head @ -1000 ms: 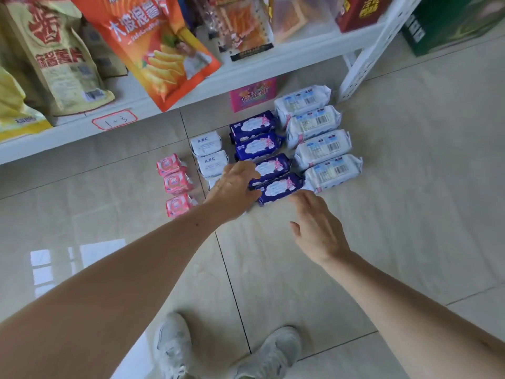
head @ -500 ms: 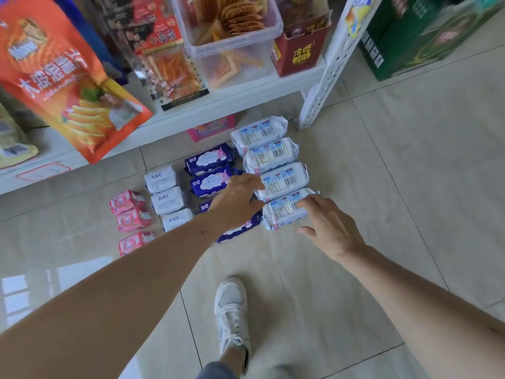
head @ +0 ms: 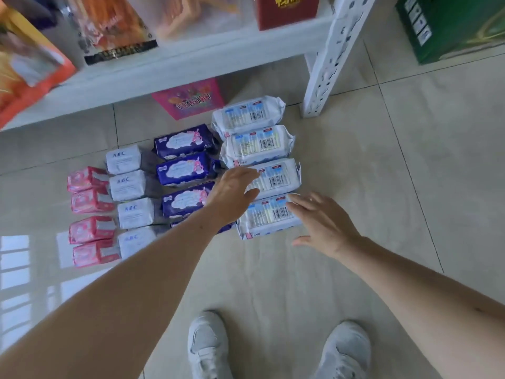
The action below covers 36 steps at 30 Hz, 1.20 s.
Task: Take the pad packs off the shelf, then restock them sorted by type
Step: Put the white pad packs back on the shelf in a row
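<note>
While the pad packs [head: 257,184] lie sorted in four columns on the floor [head: 382,187], left hand [head: 232,192] and right hand [head: 325,222], fingers spread, reach the white column; next, grip and lift to the shelf [head: 191,61].

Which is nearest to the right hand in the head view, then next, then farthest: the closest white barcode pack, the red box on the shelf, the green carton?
1. Closest white barcode pack: under the right hand fingertips.
2. Red box: on the shelf, ahead.
3. Green carton: far right, on the floor.
</note>
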Tool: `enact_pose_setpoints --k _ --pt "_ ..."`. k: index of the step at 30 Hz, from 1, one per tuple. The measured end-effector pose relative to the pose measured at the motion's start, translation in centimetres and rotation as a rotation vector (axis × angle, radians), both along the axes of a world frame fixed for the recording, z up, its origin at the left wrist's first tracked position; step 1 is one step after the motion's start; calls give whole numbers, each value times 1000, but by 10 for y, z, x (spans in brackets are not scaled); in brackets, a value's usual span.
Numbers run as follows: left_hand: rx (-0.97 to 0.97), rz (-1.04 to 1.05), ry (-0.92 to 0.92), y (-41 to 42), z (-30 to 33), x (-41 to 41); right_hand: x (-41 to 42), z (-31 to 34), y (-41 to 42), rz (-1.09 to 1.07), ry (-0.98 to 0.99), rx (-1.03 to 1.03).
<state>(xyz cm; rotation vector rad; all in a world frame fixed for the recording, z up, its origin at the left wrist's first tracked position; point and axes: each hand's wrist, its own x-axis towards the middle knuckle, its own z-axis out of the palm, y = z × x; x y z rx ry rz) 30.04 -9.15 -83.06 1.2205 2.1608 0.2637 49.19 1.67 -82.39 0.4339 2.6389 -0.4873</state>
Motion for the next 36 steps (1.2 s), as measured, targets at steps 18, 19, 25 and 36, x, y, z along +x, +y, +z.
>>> enact_pose_setpoints --k 18,19,25,36 --pt "96 34 170 -10 -62 4 48 -78 24 28 209 23" --pt "72 56 154 -8 -61 3 50 -78 24 28 164 -4" --pt "2 31 219 -2 -62 3 53 -85 22 8 54 -102" --pt "22 110 38 -10 -29 13 82 -38 23 -98 -20 -270"
